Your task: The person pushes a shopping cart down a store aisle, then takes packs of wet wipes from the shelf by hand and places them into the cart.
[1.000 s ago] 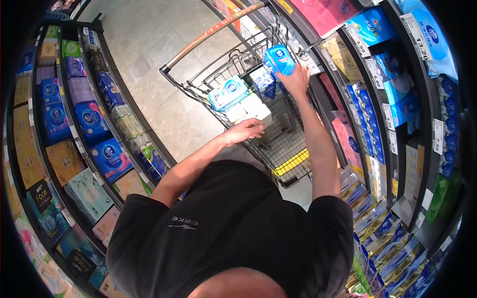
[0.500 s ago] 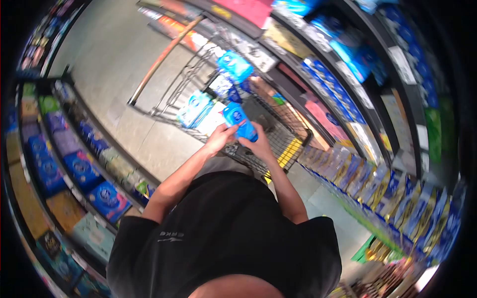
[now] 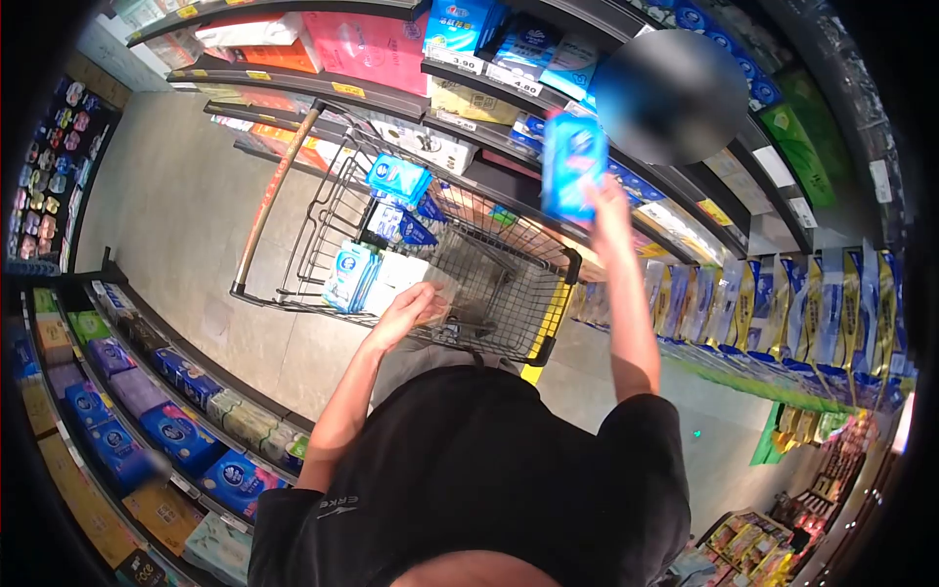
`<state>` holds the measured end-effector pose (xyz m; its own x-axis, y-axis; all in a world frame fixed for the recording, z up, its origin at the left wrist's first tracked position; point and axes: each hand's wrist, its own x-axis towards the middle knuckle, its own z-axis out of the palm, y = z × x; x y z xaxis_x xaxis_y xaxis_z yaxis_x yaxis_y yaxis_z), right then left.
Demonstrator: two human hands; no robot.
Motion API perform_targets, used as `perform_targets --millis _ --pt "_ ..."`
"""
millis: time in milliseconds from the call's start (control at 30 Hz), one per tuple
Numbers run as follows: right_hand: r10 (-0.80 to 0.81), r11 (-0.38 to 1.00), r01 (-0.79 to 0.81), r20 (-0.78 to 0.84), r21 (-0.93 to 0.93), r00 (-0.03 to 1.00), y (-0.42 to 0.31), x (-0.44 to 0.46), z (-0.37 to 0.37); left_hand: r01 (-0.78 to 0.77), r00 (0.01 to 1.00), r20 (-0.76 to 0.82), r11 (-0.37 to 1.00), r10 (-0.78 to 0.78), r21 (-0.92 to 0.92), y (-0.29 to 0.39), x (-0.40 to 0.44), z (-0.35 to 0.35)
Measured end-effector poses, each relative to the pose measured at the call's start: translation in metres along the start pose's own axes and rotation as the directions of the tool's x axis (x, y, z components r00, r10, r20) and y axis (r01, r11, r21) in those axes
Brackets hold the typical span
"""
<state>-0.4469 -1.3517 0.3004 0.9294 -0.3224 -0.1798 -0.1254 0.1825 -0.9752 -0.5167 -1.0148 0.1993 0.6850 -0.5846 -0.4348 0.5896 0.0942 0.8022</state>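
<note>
A blue packet (image 3: 573,161) is raised at the right-hand shelves, held in my right hand (image 3: 611,210); the hand is slightly blurred. My left hand (image 3: 411,311), its fingers curled, is above the shopping cart (image 3: 504,279), beside a white package (image 3: 399,279); whether it holds anything is hidden. Inside the cart, blue-and-white packets (image 3: 350,279) sit left of the white package. Another blue packet (image 3: 399,178) lies near the far side, next to dark blue and white packs (image 3: 399,223).
Shelves of tissue packs (image 3: 469,98) run beyond the cart and to the right. Another shelf row (image 3: 181,430) stands at lower left. Hanging packs (image 3: 753,308) line the right, with grey floor (image 3: 196,196) at upper left.
The view has turned. My right hand has lifted the blue packet from near my left hand over the cart to the shelves; my left hand has stayed above the cart.
</note>
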Motion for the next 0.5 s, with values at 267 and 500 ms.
perform_targets --millis 267,500 --pt "-0.485 0.800 0.343 -0.194 -0.492 0.853 -0.077 0.128 -0.051 0.102 0.995 0.014 0.993 -0.103 0.063 -0.037 -0.015 -0.017" --pt "-0.059 0.709 -0.131 -0.243 -0.693 0.968 -0.053 0.205 -0.078 0.153 0.988 -0.044 0.986 -0.150 0.067 -0.038 -0.019 -0.016"
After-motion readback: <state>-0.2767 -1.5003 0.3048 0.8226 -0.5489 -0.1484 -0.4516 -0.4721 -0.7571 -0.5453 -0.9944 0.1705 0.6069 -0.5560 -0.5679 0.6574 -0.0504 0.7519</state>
